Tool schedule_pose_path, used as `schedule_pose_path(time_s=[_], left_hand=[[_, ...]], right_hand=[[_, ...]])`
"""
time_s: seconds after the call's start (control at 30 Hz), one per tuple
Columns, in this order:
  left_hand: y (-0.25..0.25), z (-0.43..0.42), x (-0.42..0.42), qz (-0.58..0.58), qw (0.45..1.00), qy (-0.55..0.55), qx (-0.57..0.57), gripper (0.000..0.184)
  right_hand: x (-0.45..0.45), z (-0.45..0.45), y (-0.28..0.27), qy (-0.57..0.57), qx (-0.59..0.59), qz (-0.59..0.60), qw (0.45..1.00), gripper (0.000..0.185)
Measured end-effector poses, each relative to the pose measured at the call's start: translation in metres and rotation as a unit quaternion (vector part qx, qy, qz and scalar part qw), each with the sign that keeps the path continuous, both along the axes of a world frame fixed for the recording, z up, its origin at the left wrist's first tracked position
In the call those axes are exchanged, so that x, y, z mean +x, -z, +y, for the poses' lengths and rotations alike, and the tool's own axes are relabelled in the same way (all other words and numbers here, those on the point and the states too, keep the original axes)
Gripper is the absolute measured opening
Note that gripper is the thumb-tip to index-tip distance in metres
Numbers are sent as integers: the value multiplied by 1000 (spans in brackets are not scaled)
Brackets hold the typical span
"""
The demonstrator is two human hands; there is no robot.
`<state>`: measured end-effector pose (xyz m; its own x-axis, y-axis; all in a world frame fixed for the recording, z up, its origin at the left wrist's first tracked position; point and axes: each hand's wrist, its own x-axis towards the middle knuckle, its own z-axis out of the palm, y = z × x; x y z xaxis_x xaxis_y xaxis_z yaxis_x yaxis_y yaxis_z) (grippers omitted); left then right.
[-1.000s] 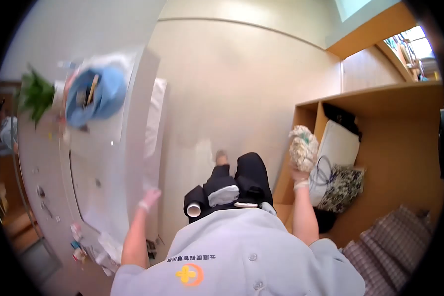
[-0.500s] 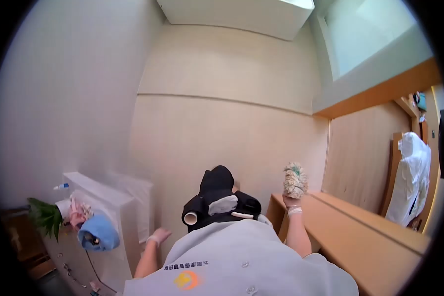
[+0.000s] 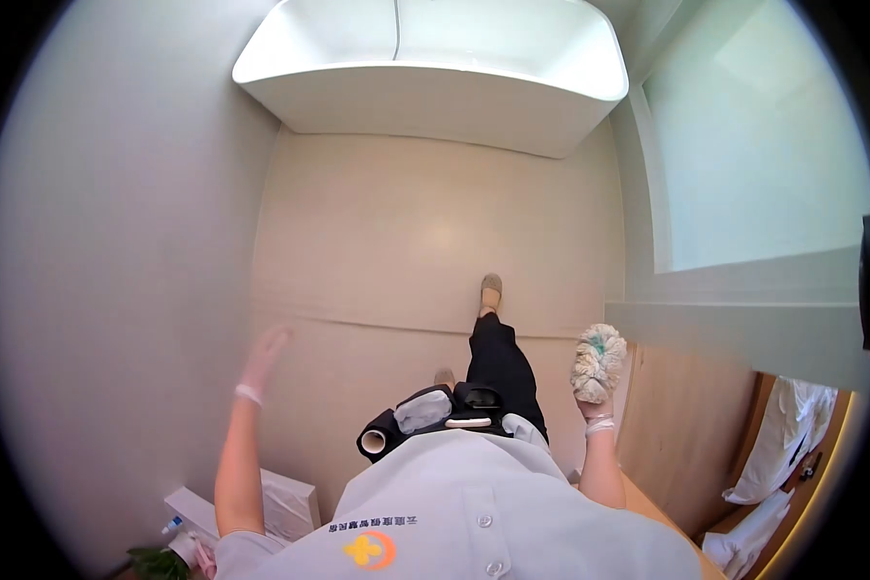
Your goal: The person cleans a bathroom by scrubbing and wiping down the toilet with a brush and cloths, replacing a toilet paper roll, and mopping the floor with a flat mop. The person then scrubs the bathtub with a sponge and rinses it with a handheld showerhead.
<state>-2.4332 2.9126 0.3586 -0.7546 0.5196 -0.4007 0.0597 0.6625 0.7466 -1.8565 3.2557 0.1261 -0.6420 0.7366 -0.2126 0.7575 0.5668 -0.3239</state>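
My right hand (image 3: pixel 596 414), in a thin clear glove, is wrapped round a shaggy cream cloth (image 3: pixel 599 364) with a green patch, bunched up and held out to my right. On the other side my left hand (image 3: pixel 267 356), also in a clear glove, hangs in the air over the floor, slightly blurred. Its fingers are stretched out and hold nothing. At my waist sits a dark belt bag (image 3: pixel 425 411) with a white roll (image 3: pixel 373 442), a grey cloth and a pale stick-like item in its pockets.
A white bathtub (image 3: pixel 435 101) stands ahead against the far end of the beige floor (image 3: pixel 435 222). To the right are a frosted glass panel (image 3: pixel 754 174) and white linen (image 3: pixel 788 435). A white ledge (image 3: pixel 188 507) and plant (image 3: pixel 159 563) are at lower left.
I have stepped forward toward the bathtub, which shows more fully. My left hand has swung up and forward. My right hand still holds the cloth; the ledge and bench have slid back.
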Motion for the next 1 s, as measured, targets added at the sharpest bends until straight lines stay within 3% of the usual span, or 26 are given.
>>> schedule_pose_path(time_s=[0.03,0.07,0.1,0.13,0.17,0.2,0.23,0.27,0.3,0.33,0.37,0.4,0.43,0.47,0.5,0.53,0.6,0.67,0.77,0.8,0.83,0.9,0.93,0.97,1.0], left_hand=[[-46,67,11,-52,995,-18,85,28],[-61,128,13,-68,992,4,109,29],[-72,164,17,-80,987,23,139,31],[-73,193,20,-40,991,74,106,28],[-74,204,28,-4,989,134,59,25],[-61,216,24,52,985,161,25,23],[-49,225,16,13,991,132,-14,23],[-100,122,60,-13,990,132,-54,22],[-93,121,36,-22,988,122,-93,21],[-94,118,14,-24,987,125,-95,21],[-69,145,-20,-43,992,44,-106,21],[-62,160,-50,-65,990,-37,-117,22],[-56,186,-83,-69,990,-35,-120,22],[-53,214,-120,-52,992,-53,-104,23],[-82,203,-133,-57,991,-59,-102,24],[-65,224,-169,8,992,1,-129,24],[8,305,-260,145,974,110,-134,25],[53,384,-328,209,944,205,-153,27],[121,493,-413,254,921,270,-120,31],[77,443,-373,272,918,269,-108,32],[93,465,-389,296,913,261,-103,32],[143,492,-414,317,910,237,-128,33],[163,494,-419,330,901,234,-155,31],[152,498,-409,330,890,235,-210,28],[125,497,-393,362,883,247,-168,27]], right_hand=[[-18,25,-5,-14,-1,19,1000,51],[-42,69,-6,-32,-5,33,999,51],[-66,102,-10,-148,124,-159,968,46],[-119,167,-14,-156,149,-144,966,46],[-169,209,-24,-84,28,-6,996,45],[-203,228,-37,-4,-113,123,986,44],[-230,249,-53,77,-251,243,934,43],[-192,173,-139,158,-364,348,849,43],[-238,214,-162,106,-252,209,939,41],[-270,244,-172,95,-233,218,943,39],[-314,302,-155,84,-212,228,947,36],[-353,336,-157,97,-253,268,925,37],[-390,370,-155,111,-295,305,899,37],[-417,404,-134,121,-392,407,816,35],[-429,413,-138,180,-515,493,678,34],[-437,423,-138,245,-607,559,510,34],[-509,471,-125,320,-621,564,439,37],[-565,503,-105,362,-610,536,458,38],[-609,558,-33,349,-620,425,560,34],[-554,509,-59,347,-622,371,596,31],[-568,526,-43,353,-623,363,596,31],[-604,556,9,390,-521,137,747,25],[-626,563,32,390,-527,126,745,25],[-642,572,39,375,-500,52,779,26],[-648,581,49,354,-470,-20,808,26]])
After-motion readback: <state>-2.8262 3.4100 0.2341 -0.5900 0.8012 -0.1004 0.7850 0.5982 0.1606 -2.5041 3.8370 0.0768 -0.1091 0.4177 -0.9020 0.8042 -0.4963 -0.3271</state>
